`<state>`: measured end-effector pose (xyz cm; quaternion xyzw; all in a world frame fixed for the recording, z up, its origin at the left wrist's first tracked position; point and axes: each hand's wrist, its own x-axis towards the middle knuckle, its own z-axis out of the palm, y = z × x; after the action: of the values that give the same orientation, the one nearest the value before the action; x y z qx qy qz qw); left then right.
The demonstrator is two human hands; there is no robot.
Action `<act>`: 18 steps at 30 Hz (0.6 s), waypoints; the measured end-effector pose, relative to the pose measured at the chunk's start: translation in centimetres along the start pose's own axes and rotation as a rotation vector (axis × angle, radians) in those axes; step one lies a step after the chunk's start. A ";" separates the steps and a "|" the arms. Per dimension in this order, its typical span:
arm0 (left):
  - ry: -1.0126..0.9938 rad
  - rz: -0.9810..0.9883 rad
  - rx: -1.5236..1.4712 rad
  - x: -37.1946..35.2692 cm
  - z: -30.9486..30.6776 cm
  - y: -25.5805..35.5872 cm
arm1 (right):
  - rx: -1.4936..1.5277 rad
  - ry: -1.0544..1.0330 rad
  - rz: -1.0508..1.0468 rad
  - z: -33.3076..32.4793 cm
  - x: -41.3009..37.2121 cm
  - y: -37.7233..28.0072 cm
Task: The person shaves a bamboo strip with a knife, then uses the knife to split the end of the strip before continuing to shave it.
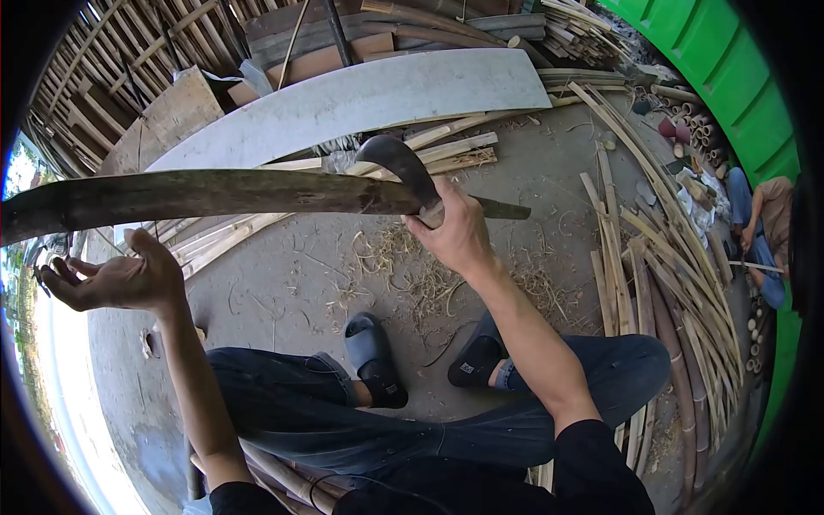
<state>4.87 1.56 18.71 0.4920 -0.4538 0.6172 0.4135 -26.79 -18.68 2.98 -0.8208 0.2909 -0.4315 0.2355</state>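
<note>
A long greenish-brown bamboo piece (pixel 257 190) runs across my view from the left edge to a tapered end past my right hand. My right hand (pixel 455 227) is closed around the short handle of a billhook with a dark, hooked blade (pixel 399 163). That blade overlaps the bamboo near its right end and curves up to the left above it. Under the bamboo's left part, my left hand (pixel 129 279) is palm up, its fingers loosely bent and apart with nothing gripped.
Curly shavings (pixel 438 283) litter the concrete floor between my slippered feet. A pale curved board (pixel 369 103) lies ahead with bamboo strips around it. Long split strips (pixel 669 257) are heaped on the right by a green wall (pixel 738 77). Another person (pixel 764 223) sits at far right.
</note>
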 end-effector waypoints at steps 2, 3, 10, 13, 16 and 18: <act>-0.214 -0.809 -0.746 -2.3 -2.9 3.5 | 0.049 -0.008 0.005 -0.8 0.2 -2.3; -0.323 -1.038 -1.203 -3.5 -3.6 4.4 | 0.079 -0.182 0.032 -1.1 0.0 -3.0; 0.006 -1.632 -1.286 -3.2 -3.8 4.5 | 0.303 -0.269 0.122 2.5 -4.3 -5.0; -0.037 -1.531 -1.295 -3.0 -5.3 2.2 | 0.233 0.001 0.317 1.7 -7.3 -4.8; -0.063 -1.479 -1.269 -2.3 -5.6 1.2 | 0.582 -0.079 0.688 0.1 -11.6 -2.8; -0.049 -1.516 -1.194 -2.0 -5.2 2.1 | 0.604 -0.225 0.910 0.1 -16.3 0.5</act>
<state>1.95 5.96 15.92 0.3759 -0.2630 -0.1568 0.8746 -34.31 -7.93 -6.72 -0.5495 0.4524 -0.2604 0.6524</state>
